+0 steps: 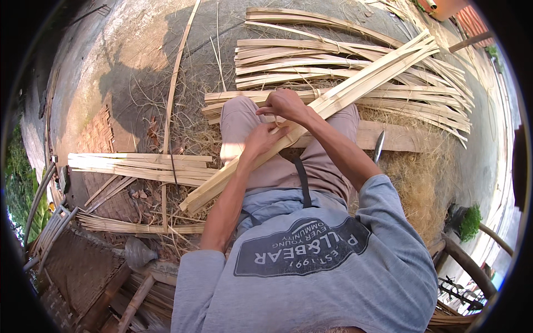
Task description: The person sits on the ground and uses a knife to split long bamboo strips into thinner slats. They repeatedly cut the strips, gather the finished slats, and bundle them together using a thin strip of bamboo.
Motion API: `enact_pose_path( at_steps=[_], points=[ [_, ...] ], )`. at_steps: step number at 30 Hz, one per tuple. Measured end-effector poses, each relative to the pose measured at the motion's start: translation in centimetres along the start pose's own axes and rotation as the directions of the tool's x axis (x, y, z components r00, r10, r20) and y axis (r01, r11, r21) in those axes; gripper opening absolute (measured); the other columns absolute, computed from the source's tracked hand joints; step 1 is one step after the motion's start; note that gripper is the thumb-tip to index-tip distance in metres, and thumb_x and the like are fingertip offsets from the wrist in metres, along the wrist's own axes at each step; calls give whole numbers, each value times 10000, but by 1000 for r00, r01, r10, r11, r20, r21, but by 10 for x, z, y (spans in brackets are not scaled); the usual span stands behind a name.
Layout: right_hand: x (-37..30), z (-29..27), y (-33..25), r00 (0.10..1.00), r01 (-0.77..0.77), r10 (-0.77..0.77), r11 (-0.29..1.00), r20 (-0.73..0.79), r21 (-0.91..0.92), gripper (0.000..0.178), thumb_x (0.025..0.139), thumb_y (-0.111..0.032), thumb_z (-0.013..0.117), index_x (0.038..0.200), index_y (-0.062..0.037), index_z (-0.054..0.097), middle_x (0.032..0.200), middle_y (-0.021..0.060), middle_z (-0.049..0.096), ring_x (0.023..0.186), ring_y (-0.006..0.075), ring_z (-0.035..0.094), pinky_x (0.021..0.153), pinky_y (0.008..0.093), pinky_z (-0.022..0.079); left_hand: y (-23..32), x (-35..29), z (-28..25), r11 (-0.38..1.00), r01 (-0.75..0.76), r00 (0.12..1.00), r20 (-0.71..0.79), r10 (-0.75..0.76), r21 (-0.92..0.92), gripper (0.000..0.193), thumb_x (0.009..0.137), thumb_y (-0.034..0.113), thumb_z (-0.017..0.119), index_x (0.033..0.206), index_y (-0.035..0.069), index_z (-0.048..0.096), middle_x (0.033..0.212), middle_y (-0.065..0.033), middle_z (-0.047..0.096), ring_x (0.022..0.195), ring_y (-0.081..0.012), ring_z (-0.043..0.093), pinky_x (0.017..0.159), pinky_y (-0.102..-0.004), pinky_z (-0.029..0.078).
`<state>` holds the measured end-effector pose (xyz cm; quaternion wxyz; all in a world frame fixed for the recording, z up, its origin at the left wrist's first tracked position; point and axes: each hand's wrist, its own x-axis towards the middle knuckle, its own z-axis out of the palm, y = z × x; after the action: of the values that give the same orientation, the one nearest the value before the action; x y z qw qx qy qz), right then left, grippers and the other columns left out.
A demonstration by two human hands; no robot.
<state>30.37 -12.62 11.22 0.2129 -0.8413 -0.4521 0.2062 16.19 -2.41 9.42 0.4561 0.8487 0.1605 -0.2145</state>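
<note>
A long bundle of pale bamboo strips [355, 91] lies slantwise across my lap, from low on the left to high on the right. My left hand [264, 139] is closed at the bundle's near-middle edge, fingertips against the strips. Just above it, my right hand [284, 105] is curled closed, its wrist crossing over the bundle. A small pale piece shows between the two hands; whether it is a binding strip, and which fingers pinch it, is hard to make out. The fingertips of my right hand are partly hidden.
Several tied bamboo bundles [300, 58] lie ahead. More strips [139, 166] rest at the left, crossed by a long upright strip [173, 83]. A blade [379, 147] stands beside a wooden plank [388, 136] at my right. Fine shavings [422, 183] cover the ground there.
</note>
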Motion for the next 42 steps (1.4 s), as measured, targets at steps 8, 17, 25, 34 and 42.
enact_pose_path(
  at_steps=[8, 17, 25, 34, 42],
  points=[
    [-35, -42, -2, 955, 279, -283, 958, -87, -60, 148, 866, -131, 640, 755, -38, 668, 654, 169, 611, 690, 384, 645, 625, 480, 489, 0, 6, 0, 997, 77, 997, 22, -77, -5, 632, 852, 696, 655, 1075, 118, 782, 865, -174, 732, 918, -338, 714, 805, -460, 521],
    [-22, -55, -9, 599, 114, -52, 993, 799, -21, 259, 895, -184, 573, 947, -9, 757, 822, 174, 711, 737, 282, 678, 681, 447, 547, 10, -4, -3, 1000, 2, 1000, -25, -1, 25, 503, 857, 624, 681, 1073, 184, 790, 878, -107, 745, 855, -299, 712, 763, -433, 514],
    [-7, -35, -2, 975, 135, -46, 899, 217, -417, 130, 835, -140, 688, 852, -25, 746, 850, 163, 735, 770, 334, 729, 582, 419, 531, 11, -5, -4, 997, 76, 996, -42, -75, 13, 613, 840, 673, 671, 1020, 96, 775, 799, -128, 716, 836, -326, 703, 738, -445, 502],
    [8, -45, 8, 894, 37, -160, 957, 419, 288, 247, 887, -214, 624, 882, 4, 740, 676, 136, 662, 620, 248, 616, 612, 419, 491, 14, -6, -2, 1000, -8, 993, -119, 12, 30, 595, 828, 643, 696, 950, 65, 765, 811, -164, 722, 825, -349, 698, 733, -475, 502],
    [-14, -55, -22, 814, 177, 109, 890, 571, -421, 145, 797, -162, 705, 836, -33, 760, 755, 147, 702, 695, 281, 687, 568, 401, 515, 17, -15, -6, 1000, 16, 997, -74, -17, -14, 545, 859, 632, 683, 979, 108, 775, 855, -154, 733, 867, -342, 714, 755, -466, 514]
  ],
)
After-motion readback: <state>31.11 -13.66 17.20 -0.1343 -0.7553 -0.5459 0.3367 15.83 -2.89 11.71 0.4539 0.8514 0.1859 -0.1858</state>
